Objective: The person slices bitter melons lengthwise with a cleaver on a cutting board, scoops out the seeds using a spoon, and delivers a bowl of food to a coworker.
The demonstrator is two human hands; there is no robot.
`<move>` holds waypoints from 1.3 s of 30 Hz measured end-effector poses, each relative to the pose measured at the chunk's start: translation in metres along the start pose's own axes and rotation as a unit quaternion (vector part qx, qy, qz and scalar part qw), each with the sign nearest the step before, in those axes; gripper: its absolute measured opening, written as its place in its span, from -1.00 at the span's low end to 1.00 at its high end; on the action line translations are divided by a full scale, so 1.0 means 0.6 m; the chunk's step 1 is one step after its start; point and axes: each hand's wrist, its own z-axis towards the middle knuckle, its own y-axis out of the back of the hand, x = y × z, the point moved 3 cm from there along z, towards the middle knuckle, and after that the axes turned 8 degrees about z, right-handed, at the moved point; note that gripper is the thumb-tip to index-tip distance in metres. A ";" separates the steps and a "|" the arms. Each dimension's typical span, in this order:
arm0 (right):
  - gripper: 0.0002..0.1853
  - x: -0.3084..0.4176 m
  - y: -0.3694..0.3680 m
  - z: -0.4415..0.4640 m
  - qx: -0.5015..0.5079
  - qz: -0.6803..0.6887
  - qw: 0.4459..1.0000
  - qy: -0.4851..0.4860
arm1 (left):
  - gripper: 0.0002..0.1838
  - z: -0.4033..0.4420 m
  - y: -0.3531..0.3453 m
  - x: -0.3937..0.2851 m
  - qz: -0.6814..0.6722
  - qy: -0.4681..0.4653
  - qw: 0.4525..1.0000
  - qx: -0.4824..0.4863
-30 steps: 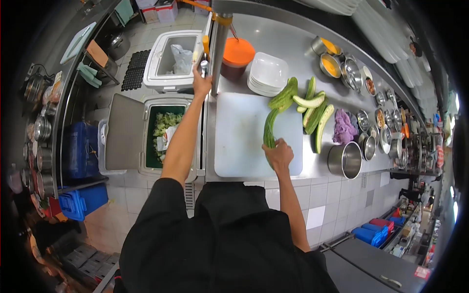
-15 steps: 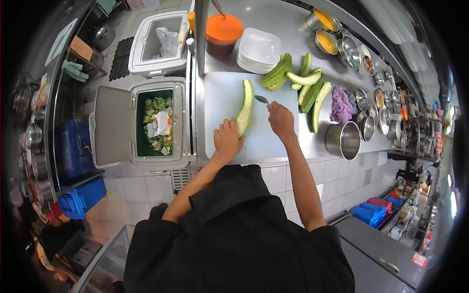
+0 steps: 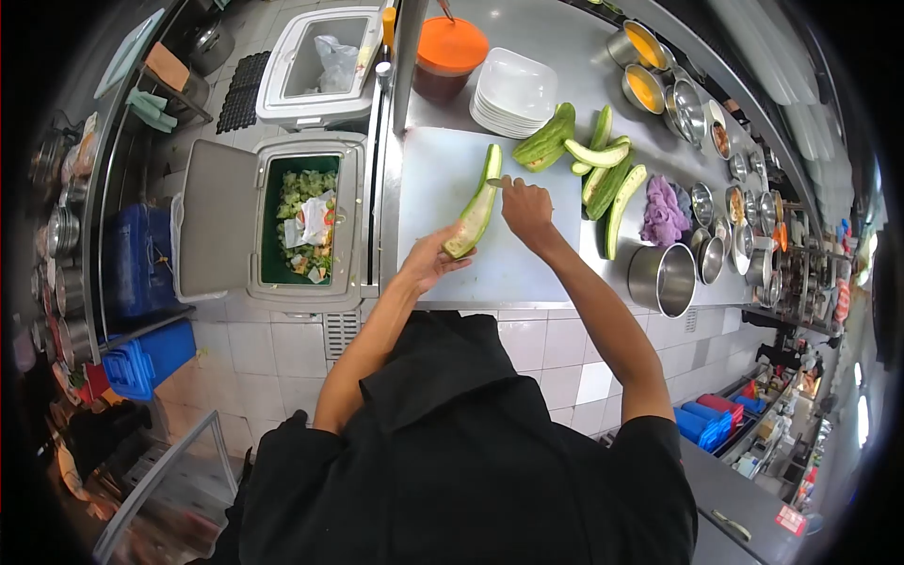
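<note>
My left hand (image 3: 434, 260) grips the near end of a long cucumber half (image 3: 478, 209), its pale cut face showing and its green skin along the sides. It lies slanted over a white cutting board (image 3: 527, 254). My right hand (image 3: 526, 206) is closed around a spoon (image 3: 495, 182), whose handle is hidden in the fist. The spoon's bowl touches the cucumber near its far end. Right of the board lie more cucumber halves (image 3: 624, 212), and a thick pile of green cucumber pieces (image 3: 546, 141) rests at the board's far edge.
White square dishes (image 3: 517, 85) are stacked behind the board, beside an orange-lidded tub (image 3: 452, 45). A purple cloth (image 3: 665, 212) and a steel pot (image 3: 662, 280) stand to the right. An open bin (image 3: 311, 174) with vegetable scraps is at the left.
My left hand has turned palm-up under the cucumber's near end and tilted it. My right hand has brought the spoon leftward onto the cucumber. The whole view has shifted slightly.
</note>
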 end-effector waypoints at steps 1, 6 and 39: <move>-0.86 -0.002 0.000 0.000 0.010 -0.004 1.000 0.003 | -0.38 0.001 0.000 0.002 -0.004 0.000 1.000 0.000; -0.90 -0.010 -0.005 0.017 0.008 -0.005 1.000 0.028 | -0.33 0.017 -0.001 -0.005 -0.306 0.023 0.952 0.007; -0.79 0.017 0.024 0.050 0.182 0.047 0.982 0.003 | -0.72 0.099 -0.012 0.014 -0.322 0.050 0.938 -0.120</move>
